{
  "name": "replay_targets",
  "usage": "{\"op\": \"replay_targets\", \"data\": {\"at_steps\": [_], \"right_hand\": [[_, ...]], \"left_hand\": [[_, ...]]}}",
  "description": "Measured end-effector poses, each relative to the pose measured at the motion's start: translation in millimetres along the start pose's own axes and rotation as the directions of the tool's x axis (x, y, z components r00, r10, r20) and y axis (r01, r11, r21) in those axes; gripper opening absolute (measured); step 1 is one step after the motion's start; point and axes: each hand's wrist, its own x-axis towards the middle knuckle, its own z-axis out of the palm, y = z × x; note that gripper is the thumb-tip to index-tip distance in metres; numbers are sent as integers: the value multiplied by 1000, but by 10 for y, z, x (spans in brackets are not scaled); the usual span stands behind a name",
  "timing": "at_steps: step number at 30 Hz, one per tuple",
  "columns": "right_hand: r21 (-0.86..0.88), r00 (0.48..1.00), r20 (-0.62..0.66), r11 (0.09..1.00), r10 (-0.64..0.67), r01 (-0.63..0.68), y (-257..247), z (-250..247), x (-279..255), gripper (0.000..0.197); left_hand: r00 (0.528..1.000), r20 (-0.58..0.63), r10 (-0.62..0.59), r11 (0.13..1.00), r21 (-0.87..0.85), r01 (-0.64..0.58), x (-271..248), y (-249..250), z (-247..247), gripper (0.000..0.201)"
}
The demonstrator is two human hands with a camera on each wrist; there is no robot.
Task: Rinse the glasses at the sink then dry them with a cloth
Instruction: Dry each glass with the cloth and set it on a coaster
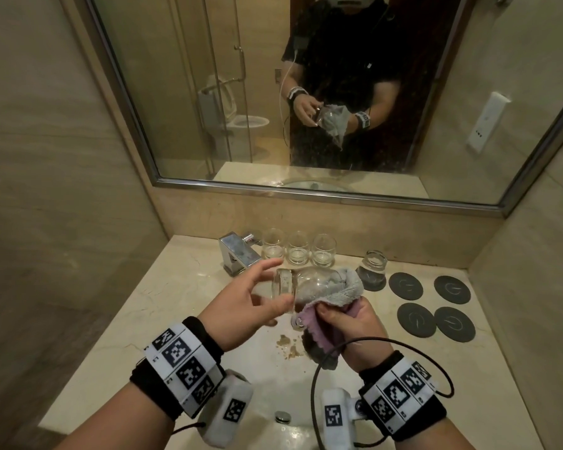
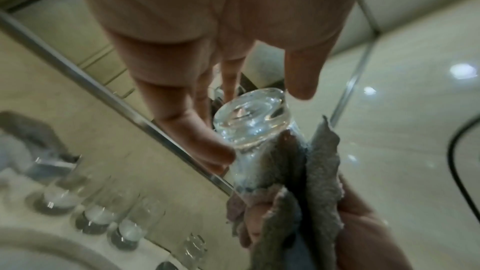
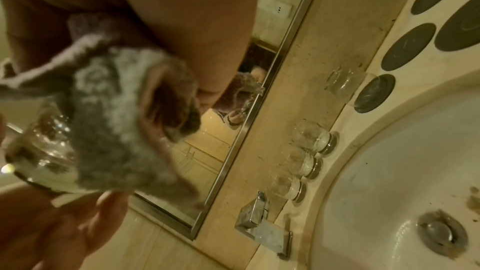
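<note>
A clear glass [image 1: 290, 282] lies sideways in the air over the sink [image 1: 267, 378], its thick base [image 2: 249, 118] towards my left hand [image 1: 281, 284]. That hand's fingers are spread and nearly straight; the thumb [image 1: 278, 305] touches the base from below. A cloth [image 1: 335, 287], grey outside and pink inside, wraps the glass's mouth end. My right hand [image 1: 338, 316] grips the bunched cloth [image 3: 109, 110] just below the glass. Three glasses [image 1: 298, 250] stand upright at the back wall. Another glass [image 1: 375, 266] stands upside down on a dark coaster.
A chrome tap [image 1: 238, 254] stands left of the upright glasses. Several round dark coasters [image 1: 436, 306] lie on the counter to the right. Brown specks [image 1: 288, 345] mark the basin near its drain [image 3: 439, 231]. A large mirror [image 1: 208, 92] hangs above.
</note>
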Motion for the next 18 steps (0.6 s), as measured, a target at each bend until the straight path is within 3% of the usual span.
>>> {"op": "replay_targets", "data": {"at_steps": [2,4,6,8,9,11,13,14,16,18], "right_hand": [[-27,1000,-7,1000,-10,10,6,9,8,48],[-41,1000,-7,999,-12,12,1,15,11,44],[-8,1000,-15,1000,2,-2,0,-1,10,46],[47,999,-46,999,20,-18,6,-32,14,31],[59,998,-55,998,23,-20,8,-34,13,23],[41,999,-48,999,6,-4,26,-42,18,30],[-17,1000,-24,1000,1,-1,23,-12,11,43],[-34,1000,-27,999,-4,3,19,-1,7,40],[-41,999,-44,999,-16,14,18,11,8,28],[-16,998,-69,1000,-7,6,24,1,19,27]], "left_hand": [[993,-1,-115,981,-158,113,4,62,30,50],[996,-2,-89,983,-163,87,-11,78,48,41],[999,3,49,999,-20,-49,-34,51,17,38],[989,36,142,961,235,-147,-27,-13,-42,54],[988,43,149,947,283,-155,-24,-36,-51,58],[996,32,83,981,171,-88,-24,-31,-41,56],[999,27,-45,997,-67,47,-19,12,1,54],[996,23,-89,986,-143,91,-4,19,15,51],[998,4,-59,990,-129,59,4,31,27,45],[996,14,86,995,59,-87,-26,50,12,43]]}}
